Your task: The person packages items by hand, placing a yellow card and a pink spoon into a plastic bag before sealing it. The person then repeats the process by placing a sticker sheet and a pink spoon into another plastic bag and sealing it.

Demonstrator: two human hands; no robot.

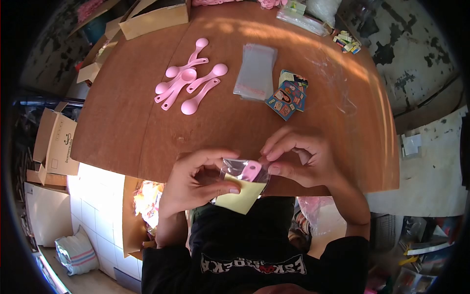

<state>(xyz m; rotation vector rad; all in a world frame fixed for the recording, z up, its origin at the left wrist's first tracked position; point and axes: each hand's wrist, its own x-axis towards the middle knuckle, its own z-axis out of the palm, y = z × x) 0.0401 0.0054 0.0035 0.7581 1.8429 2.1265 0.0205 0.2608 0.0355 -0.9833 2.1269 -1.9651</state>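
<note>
My left hand grips a clear plastic bag near the table's front edge, its thumb pressed over a pale yellow card. Inside the bag the holed handle of a pink measuring spoon shows; the rest of the spoon is hidden behind the card. My right hand pinches the bag's upper right edge between thumb and fingers. Farther off on the table lie several loose pink spoons, a stack of clear bags and a pile of printed blue cards.
The brown wooden table has a rounded outline. At its back left stands a cardboard box; small colourful packets lie at the back right. Another carton is left of the table, above a white sack on the floor.
</note>
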